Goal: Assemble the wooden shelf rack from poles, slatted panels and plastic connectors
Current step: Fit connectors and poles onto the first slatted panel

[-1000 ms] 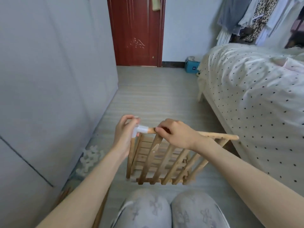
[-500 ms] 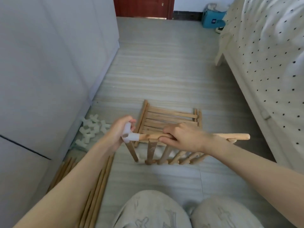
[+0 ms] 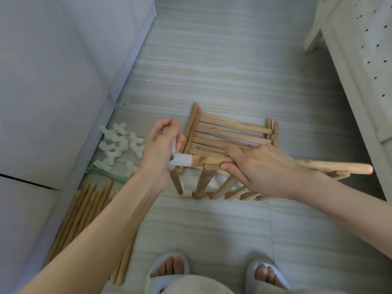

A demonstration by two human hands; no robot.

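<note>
At centre, the left hand [image 3: 161, 153] pinches a white plastic connector [image 3: 181, 161] capping a round pale wooden pole [image 3: 339, 167], which the right hand [image 3: 263, 168] grips at three o'clock. Light and stiff, the pole seems best held close beside the joint.

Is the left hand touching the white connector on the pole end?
Touching. The head view shows the left hand gripping the white connector, fingers curled round it where it caps the pole.
</note>
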